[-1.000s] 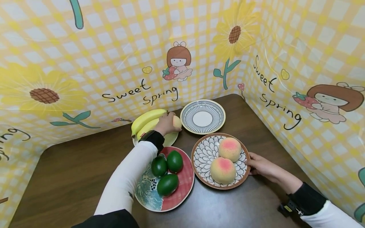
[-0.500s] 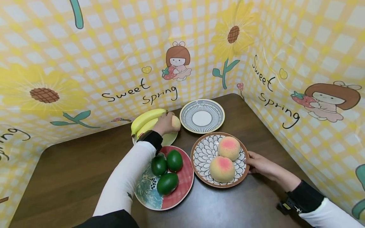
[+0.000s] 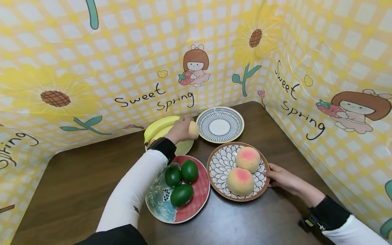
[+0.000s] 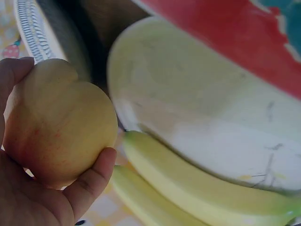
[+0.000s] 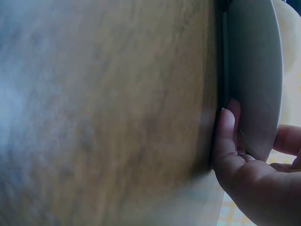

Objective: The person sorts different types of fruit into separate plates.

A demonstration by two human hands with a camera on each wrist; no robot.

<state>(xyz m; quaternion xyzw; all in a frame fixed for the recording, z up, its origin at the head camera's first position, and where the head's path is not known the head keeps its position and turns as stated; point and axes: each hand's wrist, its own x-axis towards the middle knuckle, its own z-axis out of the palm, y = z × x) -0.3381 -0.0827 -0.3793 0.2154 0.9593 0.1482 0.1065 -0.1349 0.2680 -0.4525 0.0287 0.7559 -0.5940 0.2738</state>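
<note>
My left hand (image 3: 181, 130) grips a peach (image 4: 61, 122) between thumb and fingers, at the right edge of the pale plate (image 3: 184, 147). Two bananas (image 3: 160, 128) lie on that plate, partly hidden behind the hand. In the left wrist view the peach looks raised beside the plate's rim. On the right, my right hand (image 3: 280, 177) pinches the rim of a brown-edged plate (image 3: 218, 170), thumb on top and fingers underneath, as the right wrist view shows. Two more peaches (image 3: 241, 181) touch each other on this petal-patterned plate.
Three green avocado-like fruits (image 3: 182, 195) sit on a red and teal plate (image 3: 199, 194) under the left forearm. A blue-lined plate (image 3: 219, 126) with nothing on it stands at the back. Patterned yellow cloth (image 3: 137, 61) walls in the brown table (image 3: 82, 183).
My left hand has shifted slightly right and up with the peach in its grip. The right hand keeps its hold on the plate's rim. The head view has swung a little.
</note>
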